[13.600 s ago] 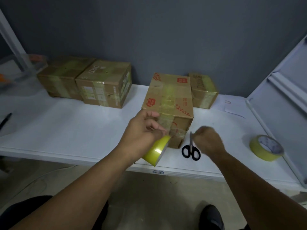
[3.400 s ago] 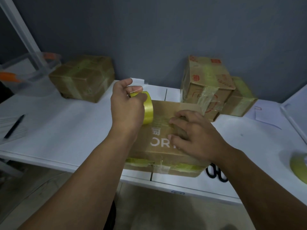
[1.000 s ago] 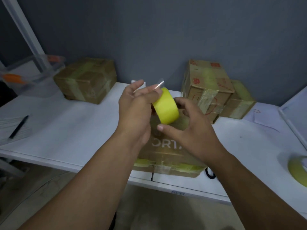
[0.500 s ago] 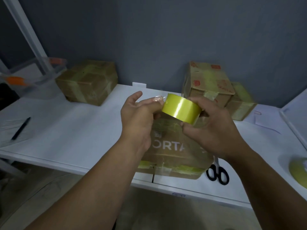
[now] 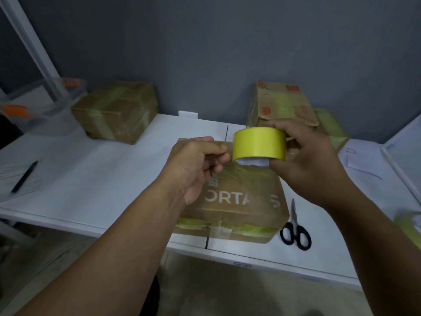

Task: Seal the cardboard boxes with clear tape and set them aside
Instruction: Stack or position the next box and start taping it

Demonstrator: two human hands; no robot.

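A yellow-tinted tape roll is held in the air above a flat cardboard box printed with white letters, which lies at the white table's front edge. My right hand grips the roll, fingers over its top and thumb under it. My left hand is at the roll's left side, thumb and fingers pinched together at the tape's edge. Whether a loose tape end is between them is hard to see. The box carries tape along its front side.
Black scissors lie right of the box. A taped box stands back left, two taped boxes back right. A second tape roll is blurred at the right edge. A pen and a clear bin are on the left.
The roll has turned level and shifted right in my right hand. My left hand stays pinched at its left edge. The view has dropped a little, showing more of the box and scissors.
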